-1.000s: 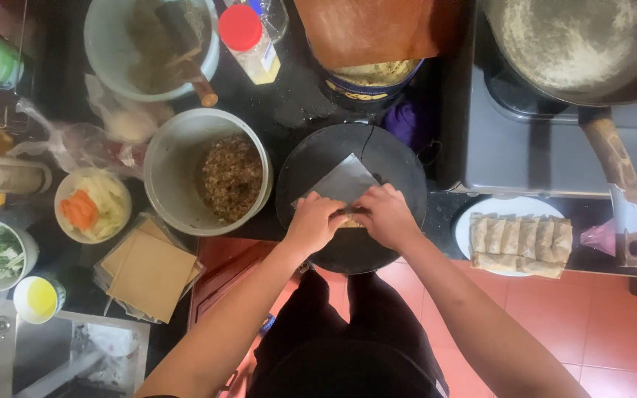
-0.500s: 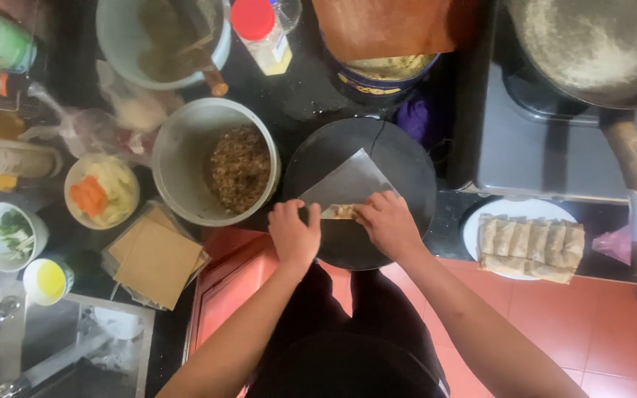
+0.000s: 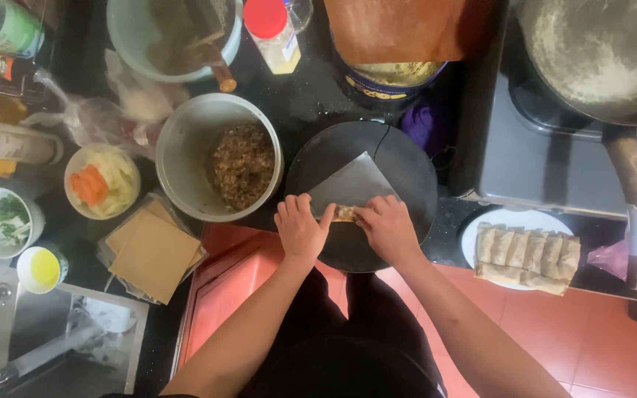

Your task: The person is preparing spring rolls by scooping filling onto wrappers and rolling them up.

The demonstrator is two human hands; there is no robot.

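A thin pale wrapper lies on a round black plate, its far corner pointing away from me. The near part is rolled over a brown filling. My left hand presses the roll's left end and my right hand presses its right end, fingers curled over it. A grey pot of minced brown filling stands just left of the plate.
A white plate of finished rolls sits at the right. A stack of square wrappers lies at the left, near bowls of carrot, herbs and yellow liquid. A pan rests on the stove.
Both hands have rolled the wrapper a little farther over the filling, and the free triangle of wrapper beyond them looks shorter. The view shifted slightly.
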